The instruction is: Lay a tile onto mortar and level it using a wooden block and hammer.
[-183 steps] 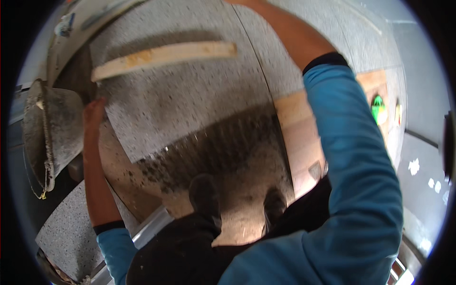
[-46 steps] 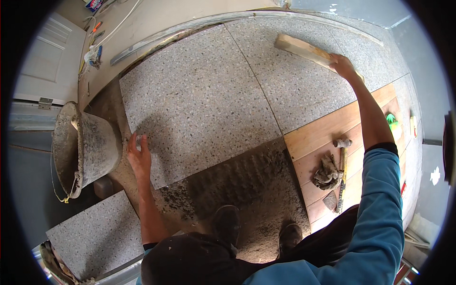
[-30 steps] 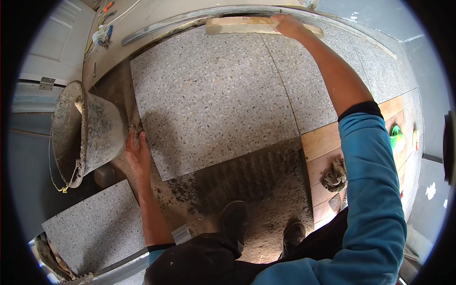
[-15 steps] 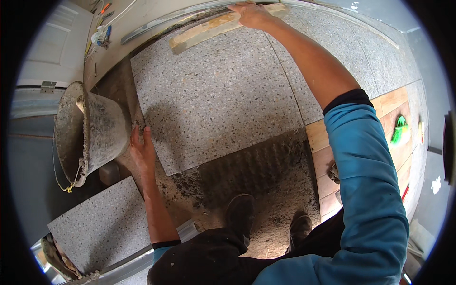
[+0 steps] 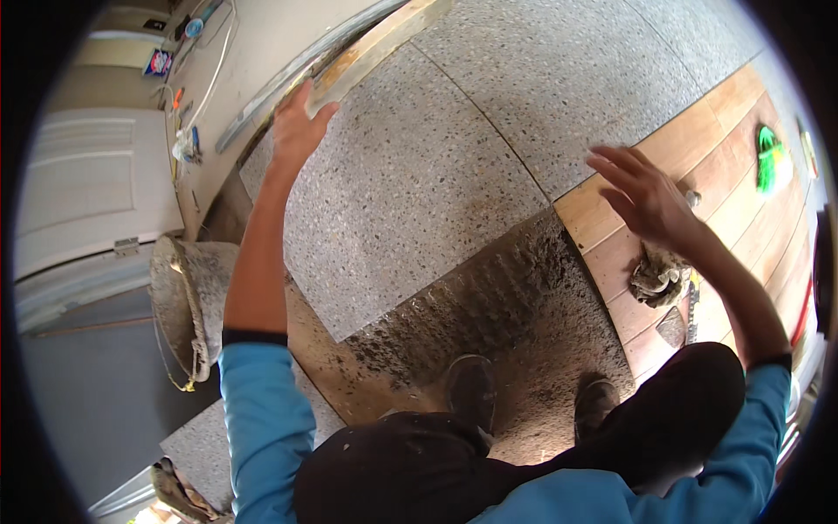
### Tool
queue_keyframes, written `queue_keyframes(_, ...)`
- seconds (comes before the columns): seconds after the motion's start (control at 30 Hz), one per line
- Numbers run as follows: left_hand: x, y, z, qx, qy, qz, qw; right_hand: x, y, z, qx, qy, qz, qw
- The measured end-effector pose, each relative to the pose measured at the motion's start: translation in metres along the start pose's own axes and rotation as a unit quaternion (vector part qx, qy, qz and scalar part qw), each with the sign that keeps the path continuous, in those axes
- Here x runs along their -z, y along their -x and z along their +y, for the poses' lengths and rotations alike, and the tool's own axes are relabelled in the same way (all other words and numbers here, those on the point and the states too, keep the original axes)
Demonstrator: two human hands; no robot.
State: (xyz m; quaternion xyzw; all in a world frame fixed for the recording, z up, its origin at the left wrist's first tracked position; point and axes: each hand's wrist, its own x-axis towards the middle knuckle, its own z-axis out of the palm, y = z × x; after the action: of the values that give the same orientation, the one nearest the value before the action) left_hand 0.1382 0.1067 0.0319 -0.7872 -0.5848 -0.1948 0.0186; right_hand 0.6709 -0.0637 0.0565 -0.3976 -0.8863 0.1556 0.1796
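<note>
Speckled grey tiles [image 5: 419,183] lie on the floor, and a wooden batten [image 5: 377,54] rests along their far left edge. My left hand [image 5: 298,127] is at the batten's near end, fingers stretched toward it and thumb held apart. Whether the fingertips press on the wood I cannot tell. Over the wooden planks to the right hovers my right hand [image 5: 650,199], empty and slightly blurred, with its fingers spread. Below that hand lies a crumpled, dirty cloth [image 5: 661,278].
Ridged wet mortar [image 5: 471,293] borders the tile's near edge, just ahead of my shoes. A cement-caked bucket [image 5: 199,293] stands tipped at the left. Another speckled tile [image 5: 202,454] is at lower left; a green brush [image 5: 770,159] sits on the planks [image 5: 733,188].
My right hand has left the batten and moved back over the planks. My left hand has gone from beside the bucket forward to the batten's end. The view has shifted rightward.
</note>
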Motion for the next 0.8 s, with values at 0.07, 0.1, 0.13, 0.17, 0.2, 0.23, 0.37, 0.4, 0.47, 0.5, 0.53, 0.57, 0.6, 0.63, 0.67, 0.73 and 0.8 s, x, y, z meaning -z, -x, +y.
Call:
queue_keyframes(0.07,-0.018,-0.037,0.026,0.119,-0.061,-0.115,0.984,0.021,0.048,-0.018,-0.057,-0.037,0.001,0.998)
queue_keyframes(0.1,-0.021,-0.047,0.018,0.112,-0.076,-0.118,0.984,0.026,0.067,-0.023,-0.062,-0.027,0.002,0.998)
queue_keyframes(0.13,-0.023,-0.051,-0.001,0.108,-0.059,-0.132,0.984,0.029,0.082,-0.027,-0.062,-0.018,0.004,0.998)
queue_keyframes(0.17,-0.034,-0.062,-0.002,0.096,-0.028,-0.149,0.984,0.033,0.098,-0.030,-0.073,-0.021,0.013,0.997)
queue_keyframes(0.2,-0.042,-0.069,0.010,0.112,-0.051,-0.138,0.983,0.036,0.115,-0.034,-0.098,-0.037,0.026,0.994)
queue_keyframes(0.23,-0.045,-0.071,0.020,0.101,-0.054,-0.147,0.983,0.038,0.131,-0.037,-0.121,-0.052,0.039,0.990)
queue_keyframes(0.37,-0.054,-0.076,0.042,0.147,0.121,-0.133,0.973,0.050,0.177,-0.040,-0.195,-0.066,0.051,0.977)
queue_keyframes(0.4,-0.060,-0.077,0.057,0.151,0.184,-0.152,0.959,0.053,0.182,-0.042,-0.213,-0.072,0.058,0.973)
queue_keyframes(0.47,-0.069,-0.079,0.115,0.140,0.237,-0.204,0.939,0.052,0.193,-0.043,-0.227,-0.083,0.079,0.967)
queue_keyframes(0.5,-0.074,-0.085,0.149,0.131,0.241,-0.212,0.938,0.055,0.197,-0.045,-0.232,-0.085,0.097,0.964)
queue_keyframes(0.53,-0.070,-0.087,0.173,0.134,0.252,-0.222,0.932,0.048,0.196,-0.041,-0.216,-0.099,0.120,0.964)
queue_keyframes(0.57,-0.080,-0.087,0.197,0.134,0.274,-0.238,0.922,0.051,0.198,-0.043,-0.226,-0.096,0.120,0.962)
queue_keyframes(0.6,-0.089,-0.092,0.213,0.116,0.334,-0.265,0.897,0.049,0.197,-0.043,-0.218,-0.100,0.129,0.962)
queue_keyframes(0.63,-0.098,-0.095,0.230,0.112,0.328,-0.269,0.899,0.048,0.196,-0.043,-0.209,-0.104,0.138,0.962)
queue_keyframes(0.67,-0.114,-0.098,0.261,0.082,0.324,-0.276,0.901,0.051,0.200,-0.044,-0.216,-0.094,0.138,0.962)
queue_keyframes(0.73,-0.129,-0.108,0.311,0.050,0.310,-0.284,0.906,0.050,0.207,-0.044,-0.228,-0.115,0.146,0.956)
queue_keyframes(0.8,-0.145,-0.122,0.354,0.008,0.285,-0.259,0.923,0.051,0.216,-0.042,-0.240,-0.140,0.148,0.949)
